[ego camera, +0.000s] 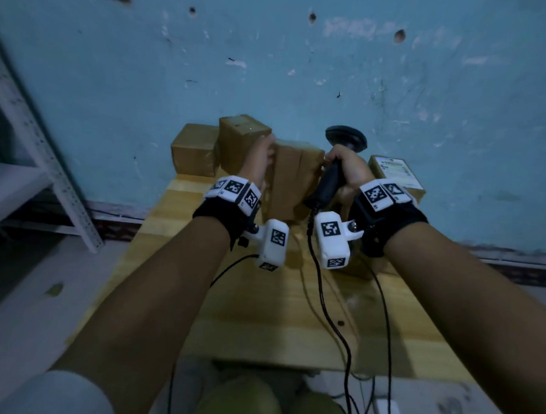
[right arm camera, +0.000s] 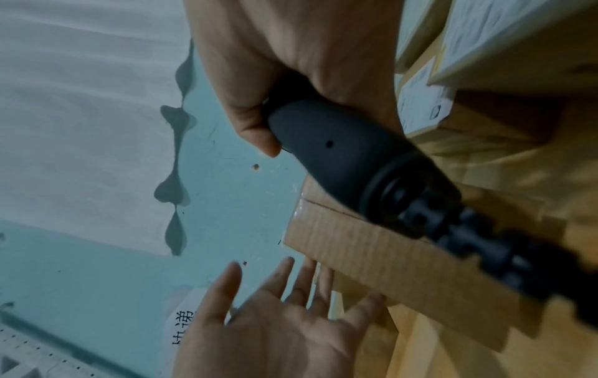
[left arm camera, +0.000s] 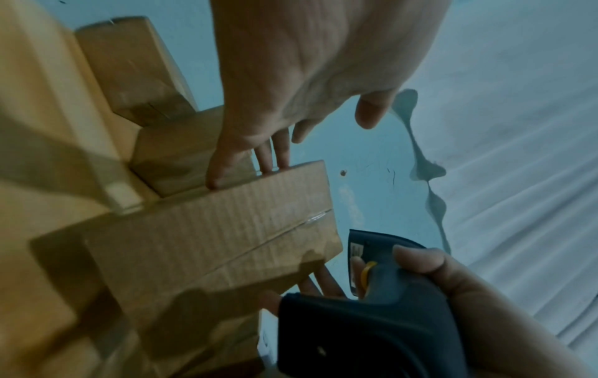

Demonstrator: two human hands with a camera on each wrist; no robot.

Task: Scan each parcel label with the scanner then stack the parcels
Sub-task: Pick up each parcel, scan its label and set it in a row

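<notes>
A plain brown parcel [ego camera: 293, 176] stands on end on the wooden table [ego camera: 260, 316], between my two hands. My left hand [ego camera: 261, 156] lies against its left side with straight fingers [left arm camera: 275, 153] on the parcel [left arm camera: 210, 243]; the right wrist view shows this left hand [right arm camera: 275, 307] with its palm spread. My right hand [ego camera: 345, 166] grips the black scanner [ego camera: 327, 184] by its handle, right beside the parcel's right edge. In the left wrist view the scanner [left arm camera: 372, 319] shows a yellow trigger. No label shows on the faces of this parcel that are in view.
Two more brown parcels [ego camera: 193, 150] [ego camera: 242, 136] stand at the back left, against the blue wall. A parcel with a white label [ego camera: 395, 174] lies at the back right. The scanner's round black stand [ego camera: 346, 136] is behind my right hand. Cables [ego camera: 324, 303] trail across the table.
</notes>
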